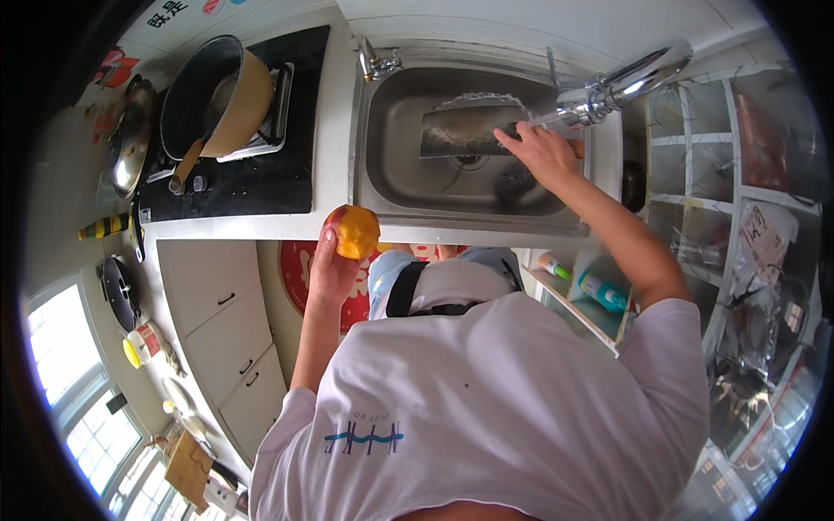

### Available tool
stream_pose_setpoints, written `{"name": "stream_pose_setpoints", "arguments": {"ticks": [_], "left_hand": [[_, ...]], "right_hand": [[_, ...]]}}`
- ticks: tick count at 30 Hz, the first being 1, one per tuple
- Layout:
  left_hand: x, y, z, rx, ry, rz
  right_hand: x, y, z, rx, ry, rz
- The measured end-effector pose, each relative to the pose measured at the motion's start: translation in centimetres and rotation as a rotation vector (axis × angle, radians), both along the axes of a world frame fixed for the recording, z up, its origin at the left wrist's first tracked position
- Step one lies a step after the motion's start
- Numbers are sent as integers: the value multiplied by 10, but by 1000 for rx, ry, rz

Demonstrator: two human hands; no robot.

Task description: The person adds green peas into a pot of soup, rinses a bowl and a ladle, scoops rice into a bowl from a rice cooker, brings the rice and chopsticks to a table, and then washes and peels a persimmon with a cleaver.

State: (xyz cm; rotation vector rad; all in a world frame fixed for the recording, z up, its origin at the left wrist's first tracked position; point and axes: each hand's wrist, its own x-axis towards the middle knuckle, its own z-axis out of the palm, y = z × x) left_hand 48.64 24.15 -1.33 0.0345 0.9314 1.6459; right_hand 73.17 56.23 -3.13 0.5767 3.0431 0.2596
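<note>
My left hand (333, 270) holds a round, partly peeled fruit (356, 233), perhaps a peach, in front of the counter edge. Its flesh is orange-yellow, and red skin shows on the upper left. Over the right part of the steel sink (397, 176), my right hand (541, 148) grips a cleaver near where the blade meets the handle. The cleaver's broad, dark, wet blade (459, 133) points left above the drain. Part of its brown wooden handle shows past my wrist; my hand hides the rest. Water runs from the chrome faucet (586, 107) beside my fingers.
A deep pot (254, 111) with a wooden handle stands on the black gas stove (293, 176) at left. A small chrome tap (374, 62) rises behind the sink. Bottles (603, 292) stand in the open cabinet below right. White shelving (707, 140) lines the right side.
</note>
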Motion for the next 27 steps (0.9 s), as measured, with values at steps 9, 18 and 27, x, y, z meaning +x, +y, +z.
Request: {"name": "stream_pose_setpoints", "arguments": {"ticks": [9,18,27], "left_hand": [[4,-39,-6,-68,51,86],[7,-32,-13,-68,13,117],[18,32,-3,-216,526,-331]], "right_hand": [[-27,32,-27,-909,-127,-395],[-34,51,-24,-1621,-64,-938],[-20,51,-22,-1583,150,-834]]}}
